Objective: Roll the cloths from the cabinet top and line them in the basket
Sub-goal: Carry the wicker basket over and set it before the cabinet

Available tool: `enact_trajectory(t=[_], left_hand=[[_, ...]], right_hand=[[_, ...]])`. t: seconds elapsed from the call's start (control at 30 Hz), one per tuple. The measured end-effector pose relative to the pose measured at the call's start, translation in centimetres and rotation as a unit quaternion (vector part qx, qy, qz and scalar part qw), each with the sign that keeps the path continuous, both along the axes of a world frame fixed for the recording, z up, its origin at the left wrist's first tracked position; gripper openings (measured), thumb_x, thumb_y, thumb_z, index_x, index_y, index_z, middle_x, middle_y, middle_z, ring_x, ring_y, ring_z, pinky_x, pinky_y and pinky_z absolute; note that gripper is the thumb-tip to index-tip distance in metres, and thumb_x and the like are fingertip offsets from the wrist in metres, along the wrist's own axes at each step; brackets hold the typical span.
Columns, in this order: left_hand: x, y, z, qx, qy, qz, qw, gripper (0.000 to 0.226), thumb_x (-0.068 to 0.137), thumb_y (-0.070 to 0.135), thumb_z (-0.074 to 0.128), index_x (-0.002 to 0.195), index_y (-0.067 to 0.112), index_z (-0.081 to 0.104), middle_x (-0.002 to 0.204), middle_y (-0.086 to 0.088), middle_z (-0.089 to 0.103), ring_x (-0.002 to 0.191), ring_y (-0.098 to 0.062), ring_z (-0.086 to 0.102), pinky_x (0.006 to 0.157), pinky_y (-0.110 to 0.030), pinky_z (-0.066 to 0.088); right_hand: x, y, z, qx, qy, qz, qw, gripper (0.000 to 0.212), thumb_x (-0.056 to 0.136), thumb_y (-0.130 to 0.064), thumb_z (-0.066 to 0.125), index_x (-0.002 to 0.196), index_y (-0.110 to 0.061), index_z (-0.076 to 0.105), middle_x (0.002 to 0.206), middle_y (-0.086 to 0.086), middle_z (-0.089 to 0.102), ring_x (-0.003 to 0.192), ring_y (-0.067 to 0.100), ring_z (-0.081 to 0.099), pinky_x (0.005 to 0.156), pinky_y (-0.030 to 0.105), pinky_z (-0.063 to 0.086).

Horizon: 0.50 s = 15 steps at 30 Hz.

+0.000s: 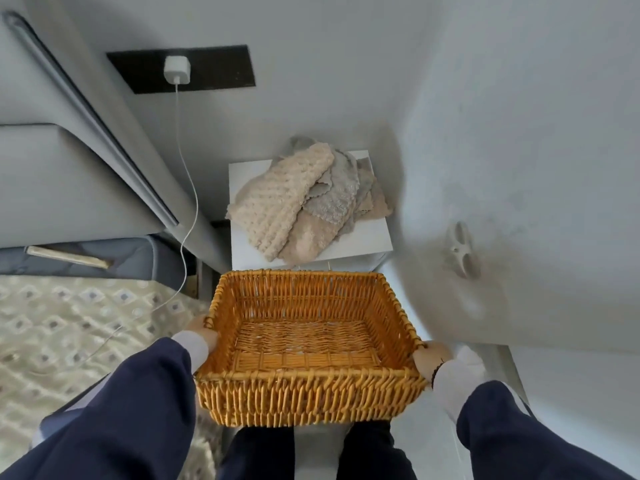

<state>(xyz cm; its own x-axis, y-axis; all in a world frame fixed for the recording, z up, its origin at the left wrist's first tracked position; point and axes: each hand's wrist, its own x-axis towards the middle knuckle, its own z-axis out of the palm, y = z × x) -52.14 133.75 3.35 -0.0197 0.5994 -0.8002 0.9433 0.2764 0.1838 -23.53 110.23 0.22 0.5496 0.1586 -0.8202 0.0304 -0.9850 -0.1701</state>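
I'm carrying the empty wicker basket (308,344) with my left hand (202,332) and right hand (431,355), each grip wrapped on a side rim; it looks stiff and light. The cloths (304,202) lie heaped on the white cabinet top (367,237) just beyond, soft and floppy, best pinched by an edge.

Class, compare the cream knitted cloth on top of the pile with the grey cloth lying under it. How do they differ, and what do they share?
The cream knitted cloth is pale beige with a bumpy, bobbled weave; the grey cloth is grey with a flatter, lacier texture. The cream cloth lies on top, fully visible; the grey one is partly covered, showing a scalloped edge. Both lie unrolled and crumpled on the white cabinet top, not yet in the wicker basket.
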Motion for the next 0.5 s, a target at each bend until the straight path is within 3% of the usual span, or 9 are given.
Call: enact_trajectory(t=[0.07, 0.17, 0.33, 0.43, 0.5], left_hand=[[-0.6, 0.3, -3.3, -0.008, 0.004, 0.010, 1.000, 0.043, 0.095, -0.004, 0.046, 0.137, -0.005, 0.044, 0.135, -0.027, 0.050, 0.124, -0.040, 0.048, 0.094, -0.036, 0.039], [-1.7, -0.1, -9.4, -0.008, 0.006, 0.027, 1.000, 0.043, 0.094, 0.003, 0.050, 0.137, 0.001, 0.046, 0.129, -0.023, 0.056, 0.117, -0.038, 0.054, 0.091, -0.036, 0.044], [-3.3, -0.5, -22.1, -0.028, -0.005, 0.038, 0.999, 0.044, 0.091, 0.007, 0.052, 0.135, 0.005, 0.048, 0.120, -0.020, 0.061, 0.105, -0.037, 0.060, 0.080, -0.034, 0.048], [-2.7, -1.3, -22.6, -0.020, -0.007, 0.039, 0.999, 0.041, 0.090, 0.010, 0.052, 0.132, 0.007, 0.050, 0.113, -0.018, 0.064, 0.097, -0.035, 0.062, 0.082, -0.039, 0.053], [-1.5, -1.5, -22.3, -0.020, -0.019, 0.043, 0.999, 0.026, 0.093, 0.009, 0.048, 0.117, 0.006, 0.057, 0.095, -0.014, 0.065, 0.080, -0.029, 0.062, 0.068, -0.034, 0.050]], right_hand=[[0.3, 0.4, -1.7, -0.012, 0.004, 0.010, 1.000, 0.025, 0.094, -0.004, 0.042, 0.106, 0.000, 0.063, 0.096, 0.012, 0.059, 0.083, 0.024, 0.050, 0.071, 0.030, 0.041], [0.9, 0.5, -5.4, -0.017, 0.002, 0.004, 1.000, 0.019, 0.092, -0.002, 0.040, 0.083, -0.007, 0.057, 0.082, 0.011, 0.057, 0.069, 0.023, 0.049, 0.062, 0.028, 0.039], [1.4, 0.6, -13.1, -0.025, -0.001, 0.001, 1.000, 0.018, 0.091, 0.000, 0.042, 0.083, -0.005, 0.057, 0.077, 0.012, 0.055, 0.064, 0.021, 0.048, 0.054, 0.026, 0.036], [1.8, -0.1, -14.2, -0.040, -0.008, 0.016, 0.999, 0.025, 0.092, 0.000, 0.041, 0.071, -0.009, 0.052, 0.070, 0.011, 0.050, 0.061, 0.022, 0.045, 0.053, 0.025, 0.033], [1.9, 0.2, -15.8, -0.049, -0.005, 0.027, 0.998, 0.023, 0.093, -0.001, 0.039, 0.077, -0.006, 0.055, 0.077, 0.013, 0.054, 0.067, 0.025, 0.048, 0.054, 0.026, 0.034]])
